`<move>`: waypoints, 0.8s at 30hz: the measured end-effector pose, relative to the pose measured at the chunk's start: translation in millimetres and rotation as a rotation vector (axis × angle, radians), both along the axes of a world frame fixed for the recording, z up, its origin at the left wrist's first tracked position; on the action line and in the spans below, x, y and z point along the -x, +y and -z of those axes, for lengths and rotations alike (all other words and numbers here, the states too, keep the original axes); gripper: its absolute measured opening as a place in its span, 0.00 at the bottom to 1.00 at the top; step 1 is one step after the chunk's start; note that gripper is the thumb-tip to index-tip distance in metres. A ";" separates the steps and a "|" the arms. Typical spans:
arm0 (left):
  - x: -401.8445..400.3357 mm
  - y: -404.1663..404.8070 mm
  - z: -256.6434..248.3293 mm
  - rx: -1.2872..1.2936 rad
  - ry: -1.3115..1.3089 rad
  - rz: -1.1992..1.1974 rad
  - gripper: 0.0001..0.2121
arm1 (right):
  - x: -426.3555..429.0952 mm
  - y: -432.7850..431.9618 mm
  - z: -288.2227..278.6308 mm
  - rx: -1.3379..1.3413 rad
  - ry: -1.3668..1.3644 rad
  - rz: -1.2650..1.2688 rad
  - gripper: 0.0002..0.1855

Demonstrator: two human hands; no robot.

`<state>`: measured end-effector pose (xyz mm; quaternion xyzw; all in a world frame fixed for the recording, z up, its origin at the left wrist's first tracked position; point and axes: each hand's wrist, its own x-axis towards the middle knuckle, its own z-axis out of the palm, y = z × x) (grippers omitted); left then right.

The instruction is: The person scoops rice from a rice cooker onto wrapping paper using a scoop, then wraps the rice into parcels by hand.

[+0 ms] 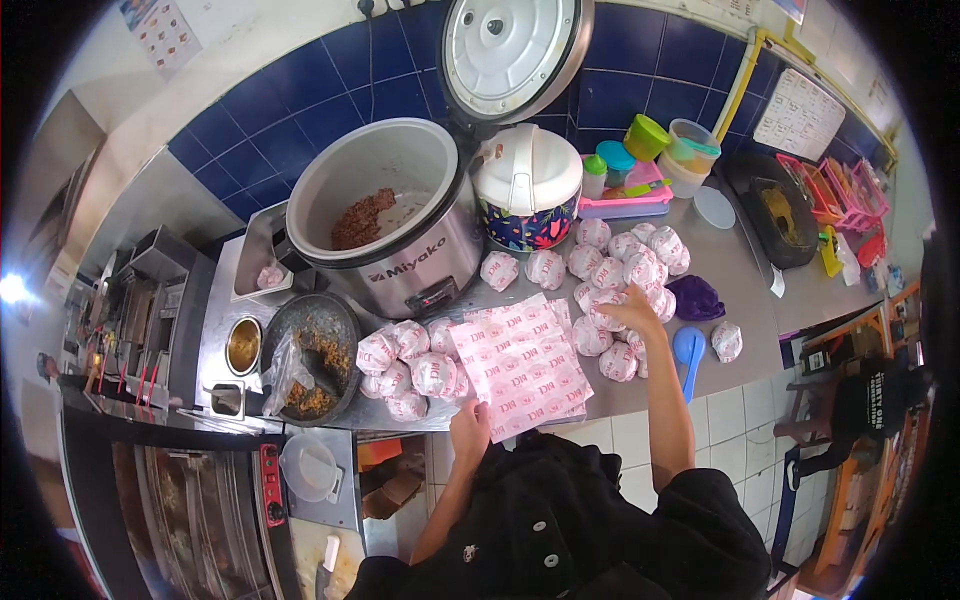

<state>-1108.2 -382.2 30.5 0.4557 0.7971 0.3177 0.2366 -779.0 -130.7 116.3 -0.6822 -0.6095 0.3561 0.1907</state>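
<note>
Printed wrapping paper sheets (525, 367) lie stacked at the front edge of the steel counter (739, 300). My left hand (470, 429) pinches the lower left corner of the top sheet. On the right, my right hand (636, 311) touches a paper-wrapped ball (606, 307) in a large pile; whether its fingers grip the ball is unclear. Another cluster of wrapped balls (433, 373) sits left of the sheets. Behind them, an open steel rice cooker (409, 259) holds some reddish-brown rice (364, 219). A blue rice paddle (688, 356) rests right of my right forearm.
A stone mortar (349, 322) with crumbly orange food and a plastic bag stands at left. Behind the right pile are a lidded rice container (529, 176) and a pink tray (630, 202). A purple cloth (697, 298) lies beside that pile. A person (870, 405) is at the far right.
</note>
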 end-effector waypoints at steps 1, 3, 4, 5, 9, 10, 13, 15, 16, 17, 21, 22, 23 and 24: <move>2.6 3.4 2.7 0.004 -0.001 0.058 0.14 | -5.5 3.8 2.6 0.000 -0.004 0.002 0.51; 11.7 6.5 14.8 0.009 -0.002 0.113 0.13 | -8.2 9.1 0.8 -0.047 -0.091 -0.191 0.49; 16.9 9.1 21.2 -0.051 0.025 0.116 0.13 | -8.6 14.7 -3.2 -0.048 -0.093 -0.190 0.49; 16.0 15.3 18.2 -0.111 0.048 0.132 0.12 | -13.8 21.4 -5.3 0.059 -0.175 -0.218 0.50; 8.6 23.4 7.1 -0.014 0.203 0.168 0.12 | -17.2 11.8 -6.3 0.051 -0.323 -0.164 0.46; 5.2 23.6 5.5 -0.021 0.231 0.122 0.13 | -16.1 4.8 -7.0 -0.033 -0.321 -0.112 0.45; -3.0 25.9 -7.3 0.014 0.282 0.086 0.14 | -17.4 -19.2 -9.5 -0.235 -0.226 -0.050 0.31; -6.0 26.4 -12.5 0.052 0.309 0.082 0.14 | -20.3 -34.1 -12.4 -0.336 -0.178 -0.035 0.28; -5.4 26.0 -11.2 0.065 0.267 0.077 0.13 | -23.5 -45.9 -17.4 -0.456 -0.163 0.073 0.25; -3.3 25.1 -9.0 0.079 0.225 0.067 0.12 | -24.1 -57.3 -25.7 -0.575 -0.144 0.176 0.22; 3.4 16.9 3.0 -0.130 0.033 0.137 0.12 | -74.5 -113.2 -23.2 -0.544 -0.304 0.527 0.21; 3.1 18.9 3.7 -0.125 0.029 0.133 0.12 | -90.1 -129.7 -8.1 -0.473 -0.451 0.611 0.23; 4.2 22.1 2.8 -0.121 0.023 0.156 0.12 | -102.3 -143.5 10.2 -0.399 -0.597 0.691 0.25; 5.7 24.4 1.4 -0.116 0.017 0.176 0.12 | -111.5 -156.1 25.4 -0.396 -0.598 0.681 0.25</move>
